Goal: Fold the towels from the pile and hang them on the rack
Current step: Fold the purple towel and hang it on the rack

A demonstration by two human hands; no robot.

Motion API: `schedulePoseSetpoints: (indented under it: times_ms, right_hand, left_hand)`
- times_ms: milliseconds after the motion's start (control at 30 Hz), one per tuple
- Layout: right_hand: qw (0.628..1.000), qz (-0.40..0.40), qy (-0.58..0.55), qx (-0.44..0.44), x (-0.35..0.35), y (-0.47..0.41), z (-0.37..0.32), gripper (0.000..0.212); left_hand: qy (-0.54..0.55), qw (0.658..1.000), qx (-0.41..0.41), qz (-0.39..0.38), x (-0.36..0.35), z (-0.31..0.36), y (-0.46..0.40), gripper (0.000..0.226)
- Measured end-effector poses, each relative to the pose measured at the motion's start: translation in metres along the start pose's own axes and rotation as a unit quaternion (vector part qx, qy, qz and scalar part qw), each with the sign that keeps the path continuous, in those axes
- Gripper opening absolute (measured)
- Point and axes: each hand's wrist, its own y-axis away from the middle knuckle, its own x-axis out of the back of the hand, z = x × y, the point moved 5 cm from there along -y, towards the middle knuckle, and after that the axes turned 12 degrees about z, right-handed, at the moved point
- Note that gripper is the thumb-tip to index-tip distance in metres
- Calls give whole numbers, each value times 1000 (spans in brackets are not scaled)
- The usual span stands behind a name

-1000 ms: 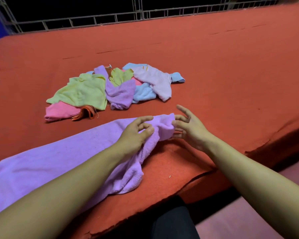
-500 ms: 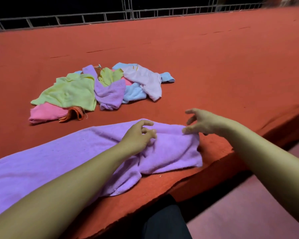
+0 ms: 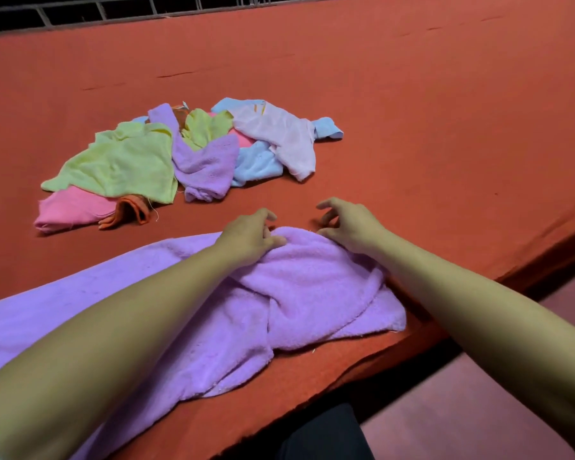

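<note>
A purple towel (image 3: pixel 312 293) lies rumpled along the near edge of the red counter (image 3: pixel 412 111), the pile (image 3: pixel 186 154) of coloured towels well beyond it. The left hand (image 3: pixel 249 235) grips the towel's far edge with curled fingers — the right hand (image 3: pixel 349 224) pinches the same edge just beside it, other fingers curled above the cloth.
</note>
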Motion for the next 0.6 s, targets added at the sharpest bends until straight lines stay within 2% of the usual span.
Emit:
schedulePoseSetpoints:
  times_ms: [100,233,267,333,500,600]
  right_hand:
    - [999,-28,-16,23,-8,2,-6,57]
    - [994,-73,-70,37,-9,14,-17,64]
    - [993,-81,-79,41,-9,18,-21,64]
    - [993,-80,-70,58,-7,23,-30,64]
    - [995,-27,-73,59,4,24,-37,70]
    - [995,-65,-13,74,1,28,-36,76]
  left_hand:
    - [26,999,-39,2,1,1,6,45]
    - [99,981,-110,126,20,13,12,39]
    - [127,976,-115,136,22,16,14,39]
    - [161,972,-122,120,25,20,19,40]
    - [161,972,-140,102,32,19,32,45]
    - [172,970,-133,109,40,14,36,50]
